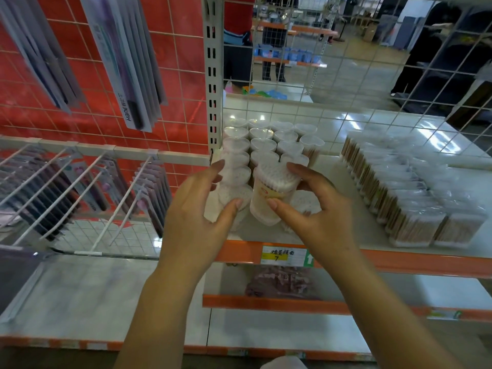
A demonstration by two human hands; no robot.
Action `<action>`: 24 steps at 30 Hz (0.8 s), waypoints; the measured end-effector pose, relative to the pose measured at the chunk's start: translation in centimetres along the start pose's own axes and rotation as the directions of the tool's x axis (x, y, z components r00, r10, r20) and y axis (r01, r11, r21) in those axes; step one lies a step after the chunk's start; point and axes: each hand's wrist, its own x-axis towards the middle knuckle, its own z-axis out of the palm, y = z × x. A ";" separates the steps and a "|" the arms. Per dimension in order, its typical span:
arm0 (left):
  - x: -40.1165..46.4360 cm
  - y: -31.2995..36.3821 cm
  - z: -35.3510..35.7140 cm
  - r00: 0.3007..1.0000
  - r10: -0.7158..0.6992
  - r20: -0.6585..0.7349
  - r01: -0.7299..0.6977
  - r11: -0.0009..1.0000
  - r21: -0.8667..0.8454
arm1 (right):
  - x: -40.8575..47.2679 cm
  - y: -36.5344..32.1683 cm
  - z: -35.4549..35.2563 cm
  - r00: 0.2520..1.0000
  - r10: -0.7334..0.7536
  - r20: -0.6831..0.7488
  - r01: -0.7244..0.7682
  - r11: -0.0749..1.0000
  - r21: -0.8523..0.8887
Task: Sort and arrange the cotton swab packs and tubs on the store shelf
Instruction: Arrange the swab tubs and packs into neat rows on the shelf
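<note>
Two bare hands work at a store shelf (346, 251) edged in orange. Left hand (197, 206) has relaxed, spread fingers touching a clear tub (234, 195) at the near left of the heart-lidded tubs (269, 139). Right hand (314, 206) pinches a tilted cotton swab tub (271, 193) between thumb and fingers, just beside them. Farther right, well apart, wrapped swab packs (410, 193) run in rows

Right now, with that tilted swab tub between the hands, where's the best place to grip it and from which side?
Grip the tub round its smooth clear wall, about mid-height near the yellow label, coming from the front right, where the right hand already pinches it. It leans with its lid toward the back rows of tubs, packed close behind and left, so only the front is free.
</note>
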 end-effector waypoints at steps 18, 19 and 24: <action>-1.0 -3.7 3.0 0.995 0.063 0.077 -0.081 0.963 0.258 | -0.7 4.3 2.3 0.997 -0.036 0.065 0.058 0.922 -0.382; -1.1 -3.9 3.1 0.995 0.071 0.071 -0.088 0.957 0.275 | -0.6 4.3 2.4 0.997 -0.055 0.054 0.073 0.905 -0.419; -1.1 -3.9 3.2 0.994 0.093 0.055 -0.104 0.957 0.270 | -0.4 4.3 2.2 0.995 -0.025 0.096 0.067 0.884 -0.463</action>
